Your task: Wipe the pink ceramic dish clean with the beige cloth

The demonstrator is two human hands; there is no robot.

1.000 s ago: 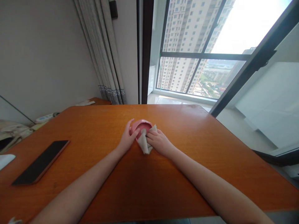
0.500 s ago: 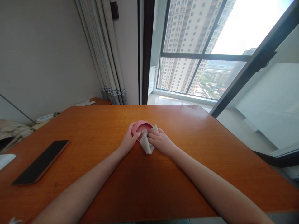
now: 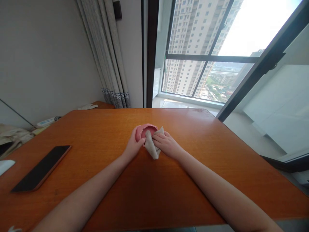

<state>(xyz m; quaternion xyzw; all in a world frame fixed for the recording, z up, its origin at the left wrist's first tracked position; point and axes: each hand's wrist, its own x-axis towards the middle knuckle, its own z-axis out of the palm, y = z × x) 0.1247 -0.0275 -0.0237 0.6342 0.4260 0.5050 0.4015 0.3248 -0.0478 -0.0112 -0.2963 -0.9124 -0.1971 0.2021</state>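
My left hand (image 3: pixel 133 144) grips the left side of a small pink bowl (image 3: pixel 142 129) near the middle of the wooden table (image 3: pixel 101 132). The bowl is tilted, with its hollow facing me. A crumpled whitish cloth (image 3: pixel 152 149) is bunched in my right hand (image 3: pixel 167 145), whose fingers press part of it against the inside of the bowl. The rest of the cloth hangs toward me below the rim. My right fingertips are partly hidden in the folds.
A dark phone-like slab (image 3: pixel 41 169) with a reddish edge lies on the table's left side. A white object (image 3: pixel 6 166) is at the left edge. Beyond the table are a curtain (image 3: pixel 106 58) and a large window (image 3: pixel 207 58).
The right hand and cloth have shifted slightly within the bowl, and the bowl's tilt has changed a little. Both hands keep their holds.
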